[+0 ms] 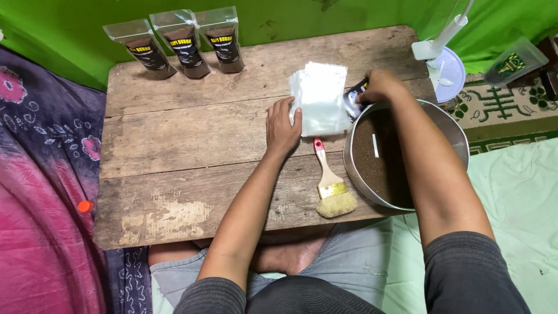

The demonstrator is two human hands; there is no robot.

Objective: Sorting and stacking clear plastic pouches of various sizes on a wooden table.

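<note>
My left hand rests on the left edge of a stack of clear plastic pouches lying on a worn wooden board. My right hand reaches over the stack's right side and grips a dark printed label at the rim of a metal bowl. The bowl holds brown powder with a small white spoon in it. A paintbrush with a red-tipped wooden handle lies on the board just left of the bowl.
Three filled clear pouches with dark labels stand along the board's far left edge against a green wall. A white device and a clear pouch sit at the far right. Patterned pink cloth lies left; my crossed legs are below.
</note>
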